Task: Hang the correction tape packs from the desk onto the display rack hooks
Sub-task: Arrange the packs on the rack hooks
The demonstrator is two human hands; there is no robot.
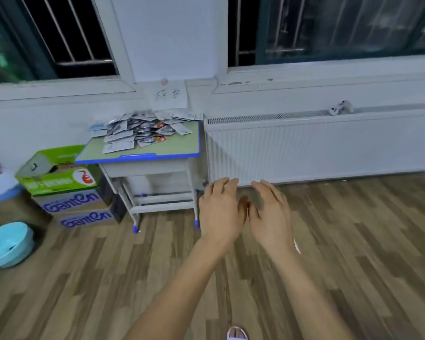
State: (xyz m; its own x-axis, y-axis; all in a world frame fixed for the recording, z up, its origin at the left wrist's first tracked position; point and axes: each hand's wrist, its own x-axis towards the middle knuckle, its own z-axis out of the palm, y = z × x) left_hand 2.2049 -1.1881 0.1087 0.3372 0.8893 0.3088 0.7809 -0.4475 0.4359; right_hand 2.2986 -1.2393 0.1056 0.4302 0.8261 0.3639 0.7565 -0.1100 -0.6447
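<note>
Over on the far left bench [142, 149], correction tape packs [142, 130] sit piled up. Left hand [220, 209] and right hand [270, 209] hover nearer, fingers loosely spread, holding nothing.

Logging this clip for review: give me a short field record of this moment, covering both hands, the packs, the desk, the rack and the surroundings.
left hand: open, empty, held out over the floor
right hand: open, empty, beside the left
correction tape packs: loose heap on the desk, untouched
desk: green top, blue edge, against the wall
display rack: not in view
radiator: right of the desk
cardboard boxes: stacked left of the desk
blue basin: on the floor, far left
</note>
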